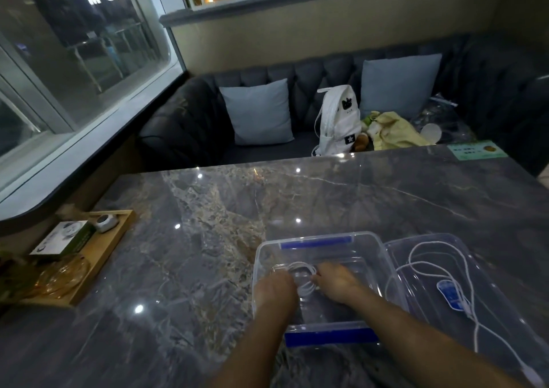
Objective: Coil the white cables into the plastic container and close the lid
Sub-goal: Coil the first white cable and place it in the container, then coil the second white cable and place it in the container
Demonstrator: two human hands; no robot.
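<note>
Head camera view, looking down at a grey marbled counter [297, 197]. Nearest, two bare forearms reach up from the bottom edge into a clear plastic container [258, 257] with blue latches, lower centre of the frame. Inside it lies one coiled white cable [306, 283]. The left hand [274, 288] has its grip curled down over the coil's left side. The right hand [337, 282] meets the coil's right side with its fingertips; blur hides whether that grip pinches or only presses. Just right of the container the clear lid [505, 283] lies flat and off. A second white cable [427, 251] sprawls loose across it and trails toward the lower right corner.

The job looks roughly half done: one cable is in, one is left to coil, and the lid is not yet closed.

The counter's near edge is out of view. Open counter stretches beyond the container to the far edge. A wooden tray [98, 257] sits well apart at lower left, along the counter's left edge. Farther off, a dark sofa [184, 126] holds a white backpack [338, 120].
</note>
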